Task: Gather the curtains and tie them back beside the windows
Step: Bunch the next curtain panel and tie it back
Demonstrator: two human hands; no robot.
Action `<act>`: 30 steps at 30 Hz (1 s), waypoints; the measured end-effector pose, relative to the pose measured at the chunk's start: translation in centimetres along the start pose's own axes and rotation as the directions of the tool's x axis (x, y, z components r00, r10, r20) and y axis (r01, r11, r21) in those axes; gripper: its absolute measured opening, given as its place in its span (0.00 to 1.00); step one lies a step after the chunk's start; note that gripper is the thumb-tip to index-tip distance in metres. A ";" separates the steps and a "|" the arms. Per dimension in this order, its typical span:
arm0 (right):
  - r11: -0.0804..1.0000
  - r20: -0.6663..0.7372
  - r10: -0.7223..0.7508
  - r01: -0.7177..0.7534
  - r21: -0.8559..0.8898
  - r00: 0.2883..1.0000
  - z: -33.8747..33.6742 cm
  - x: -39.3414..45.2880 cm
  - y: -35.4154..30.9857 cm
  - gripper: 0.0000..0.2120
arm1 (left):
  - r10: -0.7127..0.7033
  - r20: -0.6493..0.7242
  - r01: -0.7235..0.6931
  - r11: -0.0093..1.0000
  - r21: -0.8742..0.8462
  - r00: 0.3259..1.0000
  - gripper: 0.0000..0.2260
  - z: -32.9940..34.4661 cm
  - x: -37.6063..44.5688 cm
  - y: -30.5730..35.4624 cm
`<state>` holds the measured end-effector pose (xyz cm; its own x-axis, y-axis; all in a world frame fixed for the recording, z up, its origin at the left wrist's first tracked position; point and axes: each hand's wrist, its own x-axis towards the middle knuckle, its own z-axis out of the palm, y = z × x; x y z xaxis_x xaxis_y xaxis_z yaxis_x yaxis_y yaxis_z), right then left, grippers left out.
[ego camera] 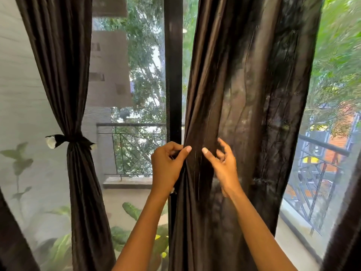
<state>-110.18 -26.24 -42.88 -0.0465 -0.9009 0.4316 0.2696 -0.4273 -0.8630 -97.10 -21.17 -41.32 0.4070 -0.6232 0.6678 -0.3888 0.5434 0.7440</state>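
A dark brown curtain [248,94] hangs loose in the middle and right of the view, spread over the right window pane. My left hand [168,167] pinches the curtain's left edge next to the black window frame post [173,75]. My right hand [222,165] grips a fold of the same curtain a little to the right, thumb in front, fingers curled into the cloth. On the left, a second dark curtain [64,65] hangs gathered, bound at its waist by a dark tie-back [72,140] with pale ends.
Behind the glass lie a balcony with a metal railing [134,125], green plants [134,210] and trees. Another railing [322,147] shows at the right. Dark cloth [11,231] edges the lower left corner and the lower right corner.
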 end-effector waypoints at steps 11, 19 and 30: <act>0.538 0.104 -0.637 0.537 -0.650 0.764 1.6 -4.5 2.1 0.16 | 0.201 -0.093 -0.189 0.974 0.128 0.975 0.06 2.1 -1.9 0.3; 0.536 0.269 -0.555 0.585 -0.609 0.787 0.6 -5.4 2.6 0.19 | 0.122 -0.052 -0.121 0.993 0.009 0.991 0.05 1.7 -2.0 0.8; 0.952 -0.145 -0.244 0.208 -0.225 0.959 -0.9 -1.8 1.4 0.33 | 0.082 -0.054 -0.080 0.996 0.026 0.995 0.10 2.2 -1.6 0.2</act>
<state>-110.62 -25.30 -45.12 -0.2495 -0.7707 0.5863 0.0303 -0.6114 -0.7908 -99.66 -21.27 -42.26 0.4179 -0.5455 0.7265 -0.4413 0.5771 0.6872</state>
